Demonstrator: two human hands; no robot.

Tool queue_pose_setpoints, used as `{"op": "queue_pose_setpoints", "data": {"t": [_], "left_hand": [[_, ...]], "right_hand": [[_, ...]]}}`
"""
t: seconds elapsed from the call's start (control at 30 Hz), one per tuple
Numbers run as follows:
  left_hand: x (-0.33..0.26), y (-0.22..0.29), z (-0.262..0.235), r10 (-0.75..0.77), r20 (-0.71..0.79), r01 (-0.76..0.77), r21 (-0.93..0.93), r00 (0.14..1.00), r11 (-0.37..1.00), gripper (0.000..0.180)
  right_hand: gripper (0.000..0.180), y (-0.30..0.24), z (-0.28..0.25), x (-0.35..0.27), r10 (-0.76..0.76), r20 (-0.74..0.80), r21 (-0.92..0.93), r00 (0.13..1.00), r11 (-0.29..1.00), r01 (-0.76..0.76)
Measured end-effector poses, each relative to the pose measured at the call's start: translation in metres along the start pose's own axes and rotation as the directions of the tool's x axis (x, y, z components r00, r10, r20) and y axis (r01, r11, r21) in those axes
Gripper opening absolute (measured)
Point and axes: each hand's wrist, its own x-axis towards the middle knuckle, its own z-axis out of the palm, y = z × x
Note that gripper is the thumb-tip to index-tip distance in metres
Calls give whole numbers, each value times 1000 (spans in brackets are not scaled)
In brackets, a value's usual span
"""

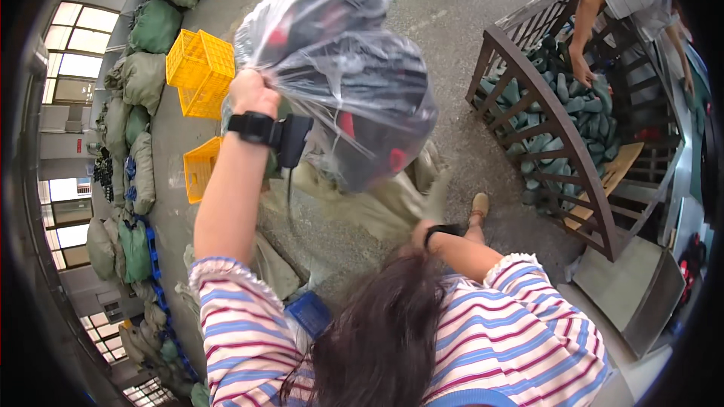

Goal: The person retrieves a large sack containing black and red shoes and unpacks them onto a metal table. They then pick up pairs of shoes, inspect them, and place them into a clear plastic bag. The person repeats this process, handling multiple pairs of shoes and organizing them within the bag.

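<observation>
- Head view, hands: the left hand (253, 93) is raised, its fingers closed around the gathered neck of a clear plastic bag (339, 75), which hangs in the air in front of the person, above the floor. A black wrist device (270, 132) sits on that forearm.
- The right hand (422, 230) is mostly hidden behind the person's hair and the blur of a pale sack (377, 203); whether its fingers are open or closed I cannot tell. It is low, near the sack, with a black band at the wrist.
- Handling: the bag looks soft and slack, its film thin and slippery, and the dark and red items inside bulge it unevenly. Judged from its size it seems bulky rather than light. The bunched neck looks like the surest hold, and a second hand under the belly would steady it.
- Surface and room: speckled concrete floor (452, 22); yellow crates (200, 71) to the left; stuffed green and grey sacks (139, 68) along the window wall; a dark slatted bin (558, 128) of grey-blue pieces to the right, where another person's hand (582, 71) reaches in.
</observation>
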Motion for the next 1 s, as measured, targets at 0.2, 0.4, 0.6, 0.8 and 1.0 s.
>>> {"op": "queue_pose_setpoints", "data": {"t": [0.2, 0.4, 0.6, 0.8, 1.0], "left_hand": [[34, 134, -90, 408, 625, -570, 779, 666, -263, 16], [13, 225, -146, 429, 748, -541, 663, 506, -517, 25], [25, 272, -292, 485, 646, -486, 763, 590, -425, 14], [42, 332, -345, 484, 623, -493, 782, 614, -382, 30], [-140, 209, -97, -69, 198, 11, 280, 978, 960, 32]], "right_hand": [[30, 51, 7, -67, 299, 84, 349, 951, 885, -309], [15, 104, -218, 5, 700, -695, 706, 163, 622, 339], [13, 8, -389, -28, 97, -995, 64, -1, 669, 741], [50, -56, -225, -14, -252, -927, 184, 279, 343, 921], [48, 21, -67, -197, 346, -600, 721, 721, 624, 301]]}}
